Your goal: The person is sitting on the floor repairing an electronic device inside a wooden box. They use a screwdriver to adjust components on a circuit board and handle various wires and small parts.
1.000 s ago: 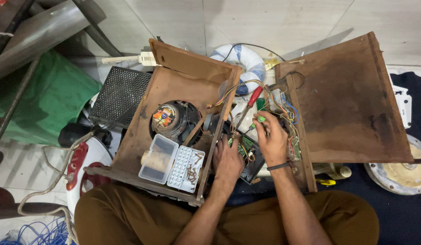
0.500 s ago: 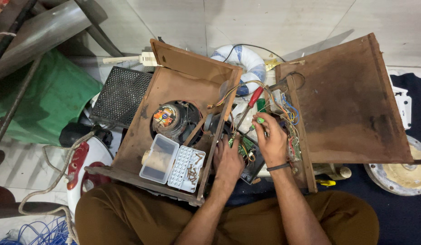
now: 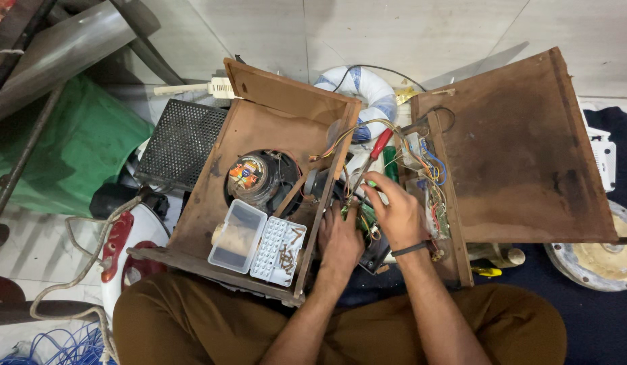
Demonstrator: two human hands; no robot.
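right hand (image 3: 398,217) fingers pinch the red-handled screwdriver (image 3: 369,159) (tip hidden); left hand (image 3: 340,236) grip unclear.

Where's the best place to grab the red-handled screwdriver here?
By the red handle, coming from above at its far end. It slants up, clear of the wires, while the shaft runs down towards the right hand.

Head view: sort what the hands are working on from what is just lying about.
In hand: left hand, right hand, red-handled screwdriver, wiring, wooden cabinet.
Lying about: screw box, green cloth, metal grille, blue cable.
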